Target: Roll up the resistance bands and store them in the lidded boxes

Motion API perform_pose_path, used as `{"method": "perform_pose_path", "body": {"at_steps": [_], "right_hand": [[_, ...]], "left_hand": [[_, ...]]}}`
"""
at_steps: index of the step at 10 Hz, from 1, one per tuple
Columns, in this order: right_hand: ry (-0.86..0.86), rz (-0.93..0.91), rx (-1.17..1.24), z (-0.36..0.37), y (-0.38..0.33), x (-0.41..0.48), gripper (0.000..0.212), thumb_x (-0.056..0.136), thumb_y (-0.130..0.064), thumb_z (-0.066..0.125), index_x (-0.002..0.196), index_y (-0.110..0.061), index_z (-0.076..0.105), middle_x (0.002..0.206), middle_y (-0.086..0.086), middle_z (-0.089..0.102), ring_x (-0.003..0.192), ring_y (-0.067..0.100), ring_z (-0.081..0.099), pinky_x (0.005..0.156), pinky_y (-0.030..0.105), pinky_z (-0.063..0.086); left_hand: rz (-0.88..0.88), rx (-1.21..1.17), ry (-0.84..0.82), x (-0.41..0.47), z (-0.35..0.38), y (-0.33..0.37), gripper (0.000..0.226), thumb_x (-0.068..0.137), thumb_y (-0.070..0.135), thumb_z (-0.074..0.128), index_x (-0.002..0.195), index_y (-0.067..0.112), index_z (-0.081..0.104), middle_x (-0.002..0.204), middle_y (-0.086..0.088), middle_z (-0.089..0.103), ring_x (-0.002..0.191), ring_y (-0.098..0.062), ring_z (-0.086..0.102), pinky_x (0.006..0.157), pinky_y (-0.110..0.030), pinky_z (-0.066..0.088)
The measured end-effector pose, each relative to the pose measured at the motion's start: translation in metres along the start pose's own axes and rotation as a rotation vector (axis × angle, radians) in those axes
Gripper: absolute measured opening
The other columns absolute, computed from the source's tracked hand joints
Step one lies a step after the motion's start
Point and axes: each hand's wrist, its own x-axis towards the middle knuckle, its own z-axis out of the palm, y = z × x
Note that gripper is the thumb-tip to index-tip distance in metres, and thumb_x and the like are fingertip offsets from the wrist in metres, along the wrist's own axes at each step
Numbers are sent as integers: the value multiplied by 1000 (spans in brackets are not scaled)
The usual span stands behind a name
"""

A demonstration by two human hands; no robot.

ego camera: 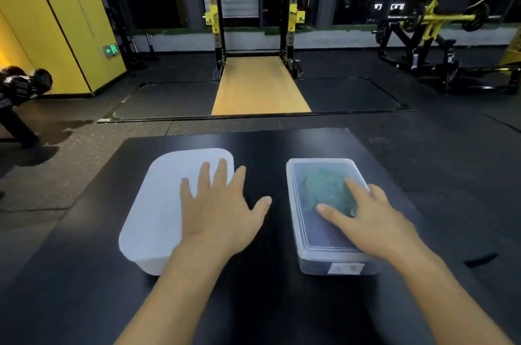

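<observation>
2 bare forearms come in from the bottom edge, 1 hand on each box. The left hand [217, 212] lies flat on the right part of the white box's [158, 203] lid, fingers [221, 175] straight and spread, thumb hanging off the edge over the dark tabletop [267, 302]. It's pressing, not gripping anything. The right hand [375, 220] rests on the lid of the clear box [318, 264], fingers loose and stretched out, thumb and index lying on top of the lid, nothing pinched.

Both boxes have their lids on and sit side by side on the tabletop with a gap between them, white one on the left, clear one on the right. Through the clear lid you can see a bunched green resistance band [324, 186] in the far half, partly under the right hand. The near half looks darker, can't tell what that is. There's a small pale label [346, 268] on the front wall. The white box is opaque, so no idea what's inside.

Past the tabletop it's gym floor: a wooden platform [260, 85] running up to a yellow and black squat rack [253, 6], a yellow wall [56, 20] with a green exit sign [110, 50] on the left, and a yellow weight machine [437, 20] on the right.
</observation>
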Motion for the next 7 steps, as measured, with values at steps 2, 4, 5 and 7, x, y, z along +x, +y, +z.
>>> {"method": "perform_pose_path", "body": {"at_steps": [2,4,5,7], "right_hand": [[33,-34,-25,1,-37,20,96,79,-93,39,159,-43,20,160,-4,28,132,29,53,88,43,40],[32,-62,-36,9,-57,31,92,81,-91,39,157,-39,27,152,1,37,131,30,51,98,46,44],[169,-147,-197,12,-61,28,80,88,-84,37,146,-31,47,154,2,39,139,27,41,112,48,34],[197,-362,-92,27,-77,40,52,98,-62,51,139,-30,58,147,-11,49,136,16,45,111,39,35]], "left_hand": [[37,-53,-133,-10,14,-45,84,93,64,42,164,47,0,174,15,-13,160,-23,-17,126,-61,-7],[90,-108,-91,-10,15,-57,80,93,68,43,163,47,9,174,16,-6,161,-20,-12,126,-59,-7],[118,-209,-93,-4,11,-62,71,99,73,33,163,43,23,174,13,5,161,-18,-5,127,-55,-6],[282,-405,-38,4,5,-107,45,105,52,51,148,38,53,166,15,32,156,-7,19,127,-30,11]]}}
